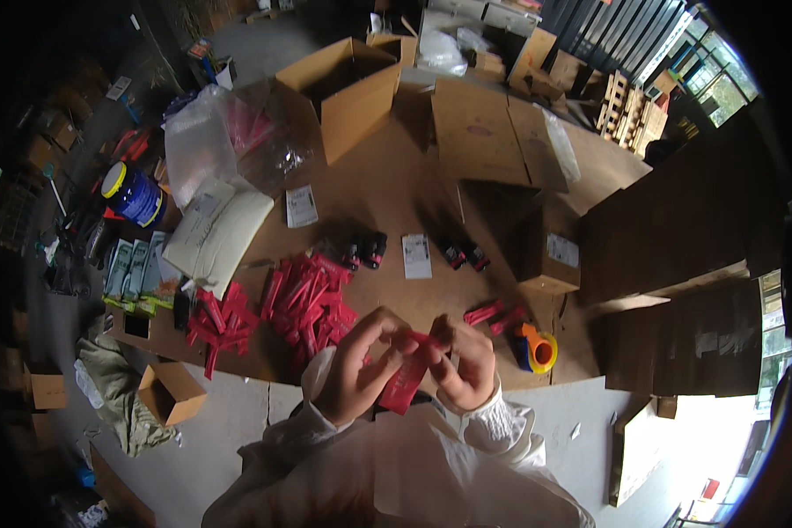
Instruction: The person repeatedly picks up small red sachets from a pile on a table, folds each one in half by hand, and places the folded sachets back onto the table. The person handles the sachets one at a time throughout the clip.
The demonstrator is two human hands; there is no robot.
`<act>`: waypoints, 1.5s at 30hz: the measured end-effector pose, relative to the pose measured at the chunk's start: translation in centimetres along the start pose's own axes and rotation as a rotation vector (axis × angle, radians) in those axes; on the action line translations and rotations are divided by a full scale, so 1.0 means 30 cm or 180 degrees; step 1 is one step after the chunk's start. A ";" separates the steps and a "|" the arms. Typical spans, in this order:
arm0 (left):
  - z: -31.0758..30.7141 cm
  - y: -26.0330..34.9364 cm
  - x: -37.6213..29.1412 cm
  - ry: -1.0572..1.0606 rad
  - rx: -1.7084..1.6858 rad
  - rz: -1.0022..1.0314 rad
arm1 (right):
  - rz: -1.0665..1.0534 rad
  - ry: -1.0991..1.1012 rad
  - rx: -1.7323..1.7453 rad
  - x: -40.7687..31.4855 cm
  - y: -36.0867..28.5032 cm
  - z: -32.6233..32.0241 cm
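Between my two hands, close to my chest, a red printed packet (pixel 404 386) hangs down from its upper end. My left hand (pixel 363 369) pinches that end between thumb and fingers. My right hand (pixel 463 364) grips the same end from the other side. Left of my hands lies a heap of similar red packets (pixel 309 300), with a smaller heap (pixel 221 320) further left. A few more red packets (pixel 485 312) rest beyond my right hand. Past my hands stand small dark bottles (pixel 373 249) and, to the right, more dark bottles (pixel 462 253).
An orange tape dispenser (pixel 533 348) sits near the table's front edge at right. Shipping labels (pixel 416 256) lie mid-table. At left are a white padded parcel (pixel 219 228) and a blue tub (pixel 134 195). Behind stands an open carton (pixel 360 109); large cartons (pixel 673 218) stack at right.
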State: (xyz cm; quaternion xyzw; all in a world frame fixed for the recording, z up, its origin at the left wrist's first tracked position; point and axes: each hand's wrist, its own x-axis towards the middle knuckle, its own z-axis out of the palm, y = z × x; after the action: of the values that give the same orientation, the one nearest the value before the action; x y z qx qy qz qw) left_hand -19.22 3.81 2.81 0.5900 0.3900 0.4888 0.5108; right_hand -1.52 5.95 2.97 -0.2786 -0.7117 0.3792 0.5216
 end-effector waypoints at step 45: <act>-0.083 0.047 -0.015 0.0030 -0.0174 0.0554 | -0.0005 -0.0680 -0.0099 0.087 -0.075 0.046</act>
State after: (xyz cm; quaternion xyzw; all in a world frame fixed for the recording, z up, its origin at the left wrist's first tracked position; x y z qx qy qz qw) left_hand -21.81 3.67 4.11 0.6052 0.3262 0.5445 0.4805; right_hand -3.61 6.42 5.99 -0.2440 -0.7693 0.3952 0.4387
